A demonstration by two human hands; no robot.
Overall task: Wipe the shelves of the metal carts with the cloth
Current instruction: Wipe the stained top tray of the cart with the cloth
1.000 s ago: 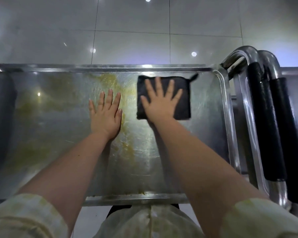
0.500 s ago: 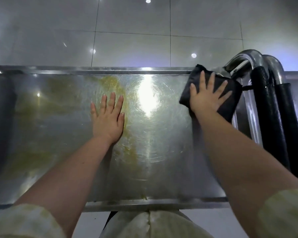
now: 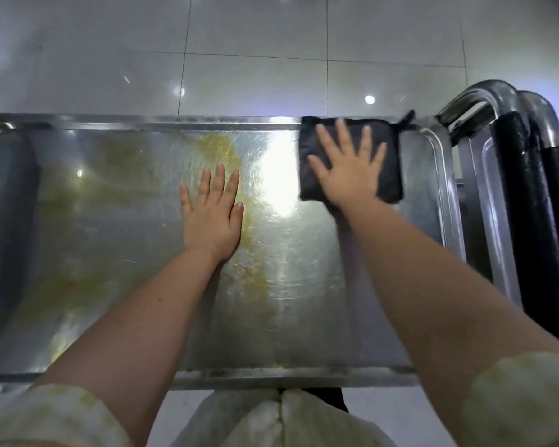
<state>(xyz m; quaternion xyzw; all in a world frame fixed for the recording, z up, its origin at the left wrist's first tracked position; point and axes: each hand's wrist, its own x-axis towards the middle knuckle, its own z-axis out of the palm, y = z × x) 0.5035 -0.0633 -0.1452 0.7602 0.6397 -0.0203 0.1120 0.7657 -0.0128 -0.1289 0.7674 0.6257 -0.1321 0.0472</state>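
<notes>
The top shelf of a metal cart (image 3: 110,221) fills the view, scratched steel with yellowish smears across its left and middle. A folded black cloth (image 3: 389,166) lies flat at the shelf's far right corner, against the back rim. My right hand (image 3: 349,169) presses on it with fingers spread and straight. My left hand (image 3: 212,214) rests flat on the bare steel near the middle, fingers straight, beside a yellow smear.
Two curved cart handles with black foam grips (image 3: 530,221) stand close at the right. A raised rim (image 3: 446,188) bounds the shelf's right end. Glossy pale floor tiles (image 3: 255,59) lie beyond the cart. A bright light glare sits on the steel between my hands.
My right hand slid the cloth from the shelf's middle out over the right rim, then back onto the shelf at the far right corner. My left hand stayed planted.
</notes>
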